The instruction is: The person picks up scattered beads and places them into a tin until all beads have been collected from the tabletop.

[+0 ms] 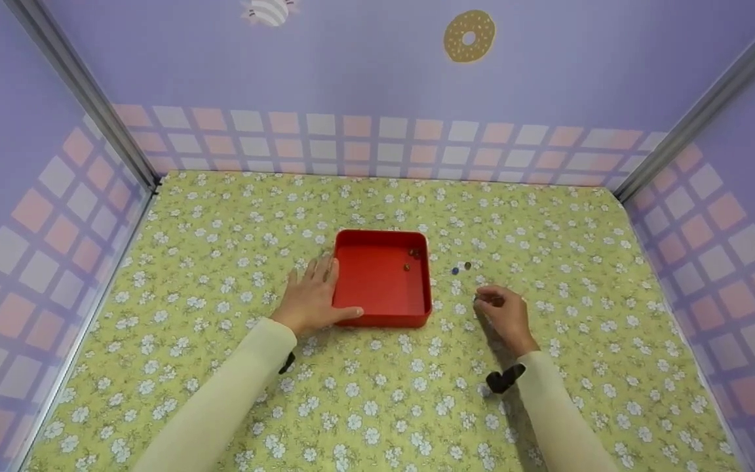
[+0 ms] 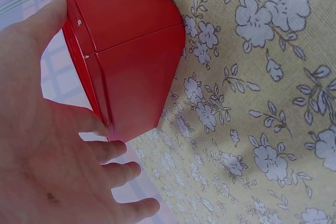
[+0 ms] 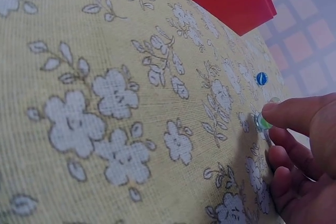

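A red square open box (image 1: 377, 282) sits near the middle of the cloth, with a few small brownish marbles (image 1: 407, 267) along its right side. My left hand (image 1: 309, 298) rests against its left wall and front left corner, fingers straight and spread, thumb over the front rim. To the right of the box, my right hand (image 1: 507, 316) is low over the cloth, pinching a clear green marble (image 3: 264, 123) between thumb and fingertips. Just beyond it lie a blue marble (image 1: 455, 271) and a dark brownish marble (image 1: 468, 265), close together.
Yellow flowered cloth (image 1: 220, 367) covers the table. Purple walls with pink and white squares enclose it at the back (image 1: 377, 65), left and right. Grey metal posts (image 1: 99, 105) stand in the back corners.
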### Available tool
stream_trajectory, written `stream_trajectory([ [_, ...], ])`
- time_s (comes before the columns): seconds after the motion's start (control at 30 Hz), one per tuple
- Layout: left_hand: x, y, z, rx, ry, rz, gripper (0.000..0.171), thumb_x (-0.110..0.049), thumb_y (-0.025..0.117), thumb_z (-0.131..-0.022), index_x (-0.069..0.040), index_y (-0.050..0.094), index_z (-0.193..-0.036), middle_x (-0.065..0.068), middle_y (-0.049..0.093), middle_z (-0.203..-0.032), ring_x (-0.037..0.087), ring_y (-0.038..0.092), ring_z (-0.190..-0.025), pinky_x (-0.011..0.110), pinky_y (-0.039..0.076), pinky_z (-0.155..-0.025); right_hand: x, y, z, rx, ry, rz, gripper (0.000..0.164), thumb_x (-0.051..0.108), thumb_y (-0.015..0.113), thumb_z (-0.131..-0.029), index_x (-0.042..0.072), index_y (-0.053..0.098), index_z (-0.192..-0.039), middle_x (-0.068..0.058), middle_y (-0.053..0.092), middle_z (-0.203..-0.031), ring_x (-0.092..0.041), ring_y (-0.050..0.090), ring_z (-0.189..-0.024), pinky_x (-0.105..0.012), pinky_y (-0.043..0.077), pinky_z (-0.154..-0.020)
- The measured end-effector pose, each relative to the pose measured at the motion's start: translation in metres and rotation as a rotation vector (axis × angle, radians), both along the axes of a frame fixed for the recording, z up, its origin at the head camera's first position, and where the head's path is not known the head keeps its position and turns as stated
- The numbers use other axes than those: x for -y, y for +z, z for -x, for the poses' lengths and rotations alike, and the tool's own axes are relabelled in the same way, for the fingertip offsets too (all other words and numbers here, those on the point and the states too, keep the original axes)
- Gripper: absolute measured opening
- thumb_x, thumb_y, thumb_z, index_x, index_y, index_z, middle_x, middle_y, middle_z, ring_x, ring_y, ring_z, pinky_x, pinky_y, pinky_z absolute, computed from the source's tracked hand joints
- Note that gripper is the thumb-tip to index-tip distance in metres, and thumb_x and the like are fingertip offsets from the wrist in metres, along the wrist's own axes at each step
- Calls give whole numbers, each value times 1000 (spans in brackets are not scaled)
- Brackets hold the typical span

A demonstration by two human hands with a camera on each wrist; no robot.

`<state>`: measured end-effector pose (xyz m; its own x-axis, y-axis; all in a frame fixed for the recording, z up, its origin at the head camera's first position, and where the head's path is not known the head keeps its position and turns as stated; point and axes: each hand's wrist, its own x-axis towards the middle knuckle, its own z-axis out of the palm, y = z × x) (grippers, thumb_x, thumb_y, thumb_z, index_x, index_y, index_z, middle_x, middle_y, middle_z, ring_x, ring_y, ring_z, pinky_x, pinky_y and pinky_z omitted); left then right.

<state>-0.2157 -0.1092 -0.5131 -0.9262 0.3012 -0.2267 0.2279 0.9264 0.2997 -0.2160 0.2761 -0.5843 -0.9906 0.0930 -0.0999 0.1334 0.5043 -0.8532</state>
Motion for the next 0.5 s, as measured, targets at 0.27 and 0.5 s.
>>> stream_trajectory([
  [0.27,0,0,1,2,-12,10,111,-78,50,-81,-10,6,-157,12,6,-164,35,7,-151,64,9,-117,0,-1,0,-18,20,-56,27,10,67,-90,10,69,-118,-12,69,-110,-20,62,-95,-34,52,-81],
  [0.5,-1,0,1,6,-12,11,111,-77,50,-80,-10,6,-157,12,6,-164,35,7,-151,64,8,-117,2,-2,-1,-13,11,-71,26,9,66,-91,10,69,-117,-13,68,-109,-23,61,-95,-32,51,-80],
])
